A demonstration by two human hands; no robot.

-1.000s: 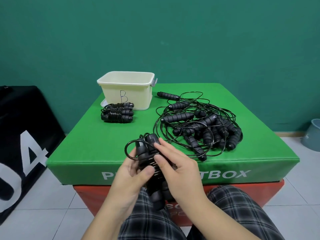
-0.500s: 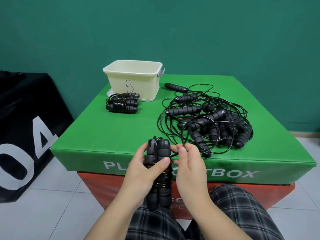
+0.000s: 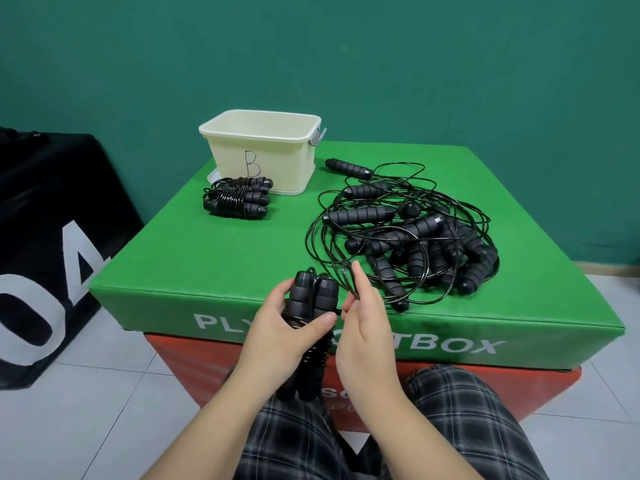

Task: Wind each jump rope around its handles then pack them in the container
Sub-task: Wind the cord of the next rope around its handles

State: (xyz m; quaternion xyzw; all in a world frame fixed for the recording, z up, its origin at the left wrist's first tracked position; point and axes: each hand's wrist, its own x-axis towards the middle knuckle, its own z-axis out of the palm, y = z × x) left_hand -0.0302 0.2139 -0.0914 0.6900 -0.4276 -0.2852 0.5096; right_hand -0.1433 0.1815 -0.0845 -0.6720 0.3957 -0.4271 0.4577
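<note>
Gripping: our left hand [image 3: 282, 325] clasps the paired handles [image 3: 310, 306], thumb across the wound coils.
Right hand [image 3: 363, 318]: pinches the rope's end loop [image 3: 348, 277] just right of the handles.
Loose ropes [image 3: 408, 233]: piled beyond our right hand.
Wound bundles [image 3: 239, 200]: far beyond our left hand, touching the container [image 3: 263, 150].

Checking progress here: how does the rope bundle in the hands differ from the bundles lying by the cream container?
The held bundle stands upright, gripped by the left hand; the bundles by the container lie flat on the green box. The held one has a loose cord loop, pinched by the right hand; the others look fully wound. All have black handles wrapped in black cord.
</note>
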